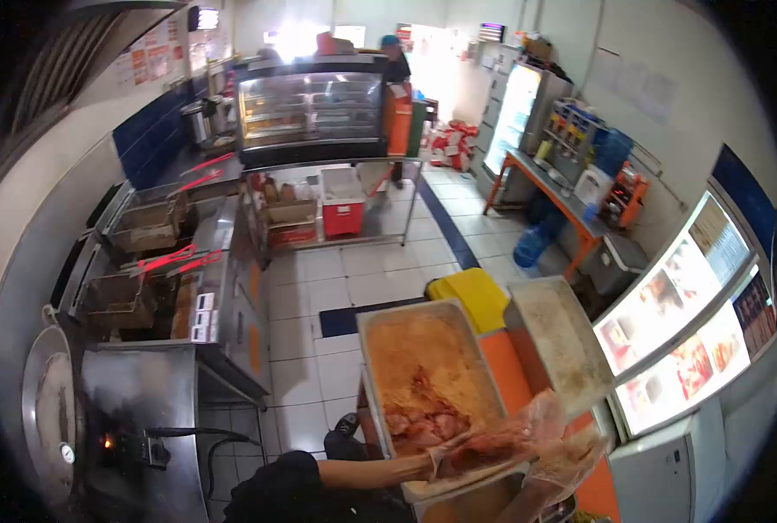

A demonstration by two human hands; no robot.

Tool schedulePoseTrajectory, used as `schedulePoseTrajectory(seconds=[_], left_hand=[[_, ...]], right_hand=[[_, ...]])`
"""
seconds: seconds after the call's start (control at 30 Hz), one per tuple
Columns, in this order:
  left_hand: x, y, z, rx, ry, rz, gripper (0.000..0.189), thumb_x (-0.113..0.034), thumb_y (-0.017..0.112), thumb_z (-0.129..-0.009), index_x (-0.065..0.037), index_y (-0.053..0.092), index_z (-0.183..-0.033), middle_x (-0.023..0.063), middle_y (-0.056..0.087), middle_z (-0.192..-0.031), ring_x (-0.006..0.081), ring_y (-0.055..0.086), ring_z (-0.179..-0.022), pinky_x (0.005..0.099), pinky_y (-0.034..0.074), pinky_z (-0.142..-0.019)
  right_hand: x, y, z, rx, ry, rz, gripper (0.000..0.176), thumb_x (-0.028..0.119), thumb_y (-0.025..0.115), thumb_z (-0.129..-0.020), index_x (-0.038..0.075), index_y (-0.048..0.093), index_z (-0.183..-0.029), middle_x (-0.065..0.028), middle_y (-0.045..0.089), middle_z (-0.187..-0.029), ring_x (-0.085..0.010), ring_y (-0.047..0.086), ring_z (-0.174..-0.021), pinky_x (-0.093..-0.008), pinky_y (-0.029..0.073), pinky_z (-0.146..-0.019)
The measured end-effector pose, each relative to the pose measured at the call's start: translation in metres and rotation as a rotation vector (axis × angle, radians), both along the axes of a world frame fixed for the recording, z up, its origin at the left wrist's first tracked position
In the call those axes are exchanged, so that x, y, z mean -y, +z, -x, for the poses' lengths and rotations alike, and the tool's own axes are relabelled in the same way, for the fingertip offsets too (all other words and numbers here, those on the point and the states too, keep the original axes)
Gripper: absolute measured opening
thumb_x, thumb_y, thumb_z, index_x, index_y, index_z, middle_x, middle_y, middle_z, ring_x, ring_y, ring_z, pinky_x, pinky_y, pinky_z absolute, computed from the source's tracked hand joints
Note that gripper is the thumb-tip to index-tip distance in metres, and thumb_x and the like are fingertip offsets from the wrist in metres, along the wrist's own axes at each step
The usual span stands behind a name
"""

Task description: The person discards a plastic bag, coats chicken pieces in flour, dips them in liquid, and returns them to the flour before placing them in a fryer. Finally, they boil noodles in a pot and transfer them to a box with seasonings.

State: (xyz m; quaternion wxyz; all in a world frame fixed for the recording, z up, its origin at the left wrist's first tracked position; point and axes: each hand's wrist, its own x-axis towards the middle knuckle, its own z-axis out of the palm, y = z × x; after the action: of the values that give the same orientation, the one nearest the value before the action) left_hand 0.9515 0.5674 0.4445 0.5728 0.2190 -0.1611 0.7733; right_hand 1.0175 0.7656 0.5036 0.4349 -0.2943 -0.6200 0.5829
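Note:
My left hand (458, 457) reaches rightward over the front of a metal pan (373, 349). Clear plastic covers it from the wrist, and reddish, wet-looking material (511, 443) shows through. Its fingers seem curled, but what they hold cannot be made out. Close by on the right is my right hand (567, 471), in a loose clear plastic glove; its fingers are hard to separate. The pan holds orange-tan powder (419, 340), with raw reddish meat pieces (423, 425) lying at its near end. A second metal container (476, 504) sits partly hidden below my hands.
Another deep metal pan (558, 336) stands to the right, a yellow bin (471, 296) behind. Fryers with baskets (122, 301) line the left, near a round metal pot (53, 410). A glass display case (310, 109) and a person (394, 61) are at the back.

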Motion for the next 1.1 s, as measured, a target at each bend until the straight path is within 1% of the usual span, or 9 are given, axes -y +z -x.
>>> schedulePoseTrajectory(seconds=[0.1,0.17,0.23,0.33,0.43,0.53,0.63,0.8,1.1], left_hand=[[0.044,-0.051,0.06,-0.141,0.354,-0.405,0.051,-0.034,0.054,-0.094,-0.004,0.042,-0.134,0.0155,0.047,-0.132,0.0221,0.051,-0.118,0.0364,0.044,-0.103],[0.074,-0.096,0.089,-0.017,0.446,0.613,0.056,-0.039,0.059,-0.09,-0.006,0.045,-0.134,0.008,0.058,-0.113,0.0151,0.055,-0.081,0.0302,0.048,-0.073],[0.099,-0.115,0.133,0.035,0.431,1.131,0.059,-0.041,0.061,-0.088,-0.007,0.046,-0.133,0.0042,0.064,-0.103,0.0117,0.056,-0.062,0.0271,0.05,-0.058],[0.139,-0.1,0.199,-0.638,0.586,0.993,0.054,-0.044,0.055,-0.092,-0.01,0.046,-0.134,0.0006,0.064,-0.1,0.0108,0.056,-0.062,0.026,0.048,-0.055],[0.166,-0.063,0.231,-2.211,1.322,0.748,0.052,-0.031,0.053,-0.094,-0.004,0.039,-0.136,0.0152,0.051,-0.128,0.0196,0.054,-0.114,0.0291,0.047,-0.089],[0.169,-0.024,0.231,-1.832,0.874,1.203,0.051,-0.029,0.052,-0.094,-0.005,0.038,-0.137,0.0152,0.05,-0.129,0.0266,0.055,-0.11,0.0337,0.043,-0.094],[0.166,-0.03,0.231,-1.929,0.892,1.534,0.047,-0.024,0.049,-0.095,-0.005,0.039,-0.137,0.0138,0.053,-0.126,0.0307,0.054,-0.107,0.039,0.04,-0.097],[0.135,-0.078,0.214,-1.741,0.889,1.506,0.042,-0.023,0.049,-0.095,-0.005,0.043,-0.132,0.0134,0.055,-0.121,0.0266,0.055,-0.105,0.0413,0.041,-0.094],[0.111,-0.032,0.184,-1.857,1.157,1.156,0.035,-0.024,0.049,-0.095,-0.005,0.046,-0.123,0.0133,0.055,-0.112,0.0267,0.055,-0.097,0.0407,0.041,-0.088]], right_hand=[[0.063,-0.038,0.029,0.006,0.101,0.195,0.023,0.032,0.051,-0.095,0.009,0.055,-0.1,-0.0006,0.054,-0.085,-0.0136,0.053,-0.07,-0.0298,0.047,-0.067],[0.113,-0.069,0.044,0.018,0.139,0.36,0.023,0.032,0.051,-0.095,0.01,0.054,-0.1,-0.0005,0.054,-0.084,-0.0134,0.053,-0.07,-0.0296,0.047,-0.067],[0.167,-0.099,0.056,0.047,0.173,0.547,0.023,0.032,0.051,-0.095,0.01,0.054,-0.1,-0.0004,0.053,-0.084,-0.0133,0.053,-0.07,-0.0294,0.047,-0.066],[0.219,-0.115,0.084,0.072,0.176,0.714,0.023,0.032,0.051,-0.096,0.01,0.054,-0.1,-0.0002,0.053,-0.084,-0.013,0.052,-0.071,-0.0291,0.046,-0.065],[0.24,-0.119,0.1,0.064,0.155,0.77,0.023,0.032,0.05,-0.096,0.01,0.054,-0.1,-0.0001,0.052,-0.084,-0.0128,0.052,-0.071,-0.0288,0.046,-0.065],[0.251,-0.12,0.12,0.055,0.143,0.802,0.023,0.032,0.05,-0.096,0.011,0.054,-0.1,0.0,0.052,-0.083,-0.0125,0.051,-0.071,-0.0285,0.046,-0.064],[0.261,-0.124,0.134,0.029,0.161,0.815,0.023,0.033,0.05,-0.096,0.011,0.054,-0.1,0.0002,0.051,-0.083,-0.0123,0.051,-0.071,-0.0282,0.045,-0.063],[0.265,-0.131,0.147,-0.044,0.197,0.824,0.022,0.033,0.049,-0.096,0.011,0.053,-0.1,0.0004,0.051,-0.082,-0.0119,0.05,-0.071,-0.0277,0.045,-0.062],[0.26,-0.166,0.133,0.015,0.051,0.536,0.022,0.033,0.048,-0.097,0.012,0.053,-0.1,0.0008,0.049,-0.082,-0.0111,0.049,-0.072,-0.0268,0.044,-0.06]])
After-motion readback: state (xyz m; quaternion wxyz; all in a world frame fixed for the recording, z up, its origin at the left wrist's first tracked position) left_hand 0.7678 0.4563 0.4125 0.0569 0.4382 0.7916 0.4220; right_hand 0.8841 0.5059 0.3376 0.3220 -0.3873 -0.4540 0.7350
